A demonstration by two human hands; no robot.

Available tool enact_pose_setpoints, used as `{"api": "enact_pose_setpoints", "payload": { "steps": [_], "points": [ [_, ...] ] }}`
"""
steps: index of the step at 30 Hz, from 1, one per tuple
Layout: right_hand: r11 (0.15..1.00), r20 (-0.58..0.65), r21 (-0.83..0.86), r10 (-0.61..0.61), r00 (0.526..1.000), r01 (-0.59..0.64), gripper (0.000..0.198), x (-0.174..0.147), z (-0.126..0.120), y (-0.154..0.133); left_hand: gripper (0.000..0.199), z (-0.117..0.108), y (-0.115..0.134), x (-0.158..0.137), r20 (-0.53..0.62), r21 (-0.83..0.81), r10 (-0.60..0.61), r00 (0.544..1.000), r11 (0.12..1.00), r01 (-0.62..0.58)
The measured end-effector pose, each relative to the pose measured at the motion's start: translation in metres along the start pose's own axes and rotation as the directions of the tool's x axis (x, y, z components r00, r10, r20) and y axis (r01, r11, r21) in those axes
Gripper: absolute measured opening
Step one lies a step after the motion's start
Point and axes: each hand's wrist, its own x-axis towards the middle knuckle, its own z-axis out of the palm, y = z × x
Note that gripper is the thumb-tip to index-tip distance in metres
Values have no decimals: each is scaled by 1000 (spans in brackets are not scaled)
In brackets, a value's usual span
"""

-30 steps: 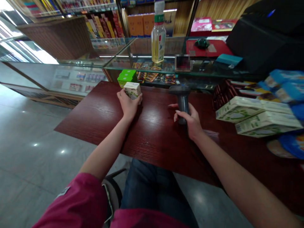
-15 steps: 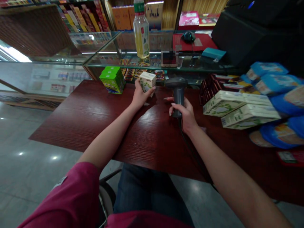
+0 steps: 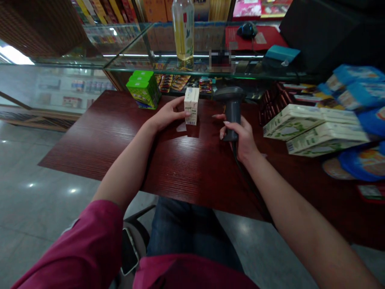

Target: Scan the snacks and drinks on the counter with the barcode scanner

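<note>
My left hand (image 3: 170, 114) grips a small cream-coloured carton (image 3: 191, 106) with green print, its fingers behind and its thumb on the near side. The carton stands upright on the dark red wooden desk (image 3: 120, 136), a narrow side with a barcode turned towards me. In my right hand (image 3: 243, 138) is a dark grey barcode scanner (image 3: 232, 110), held by its handle with the head up and a cable running down. A short gap separates the scanner from the carton. Left of the carton sits a bright green pack of boxes (image 3: 144, 89).
Larger cream cartons (image 3: 326, 138), blue-wrapped packs (image 3: 361, 160) and dark red packets (image 3: 273, 102) crowd the right side. Behind the desk, a glass counter (image 3: 135, 60) bears a bottle of yellow liquid (image 3: 183, 32), a mouse (image 3: 247, 30) and a teal object (image 3: 282, 53).
My left hand has turned the carton so that its narrow barcode side faces me. The scanner stays in my right hand. The whole view has tipped slightly downward.
</note>
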Motion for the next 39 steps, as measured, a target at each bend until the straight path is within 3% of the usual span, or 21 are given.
{"api": "enact_pose_setpoints", "payload": {
  "steps": [4,8,11,16,25,32,39],
  "points": [
    [1000,133,-3,10,991,-10,28,-9,3,-8,56,12,-8,11,-241,-78,-23,970,997,5],
    [996,276,-39,92,957,-84,32,-20,13,-9,48,21,-15,29,-459,-147,-113,881,988,51],
    [996,269,-51,83,960,-72,32,-23,21,-3,44,25,-17,36,-542,-121,-121,832,991,65],
    [989,166,-145,13,986,11,35,-24,23,6,44,25,-19,37,-547,-131,-129,827,989,68],
    [985,138,-172,6,990,18,42,-25,25,8,43,28,-13,31,-479,-161,-105,872,987,30],
    [990,104,-142,-1,995,16,42,-22,25,7,28,29,-16,34,-523,-131,-76,849,991,8],
    [995,33,-101,6,999,-3,37,-22,26,6,49,22,-15,28,-419,-143,-84,904,989,26]
  ]
}}
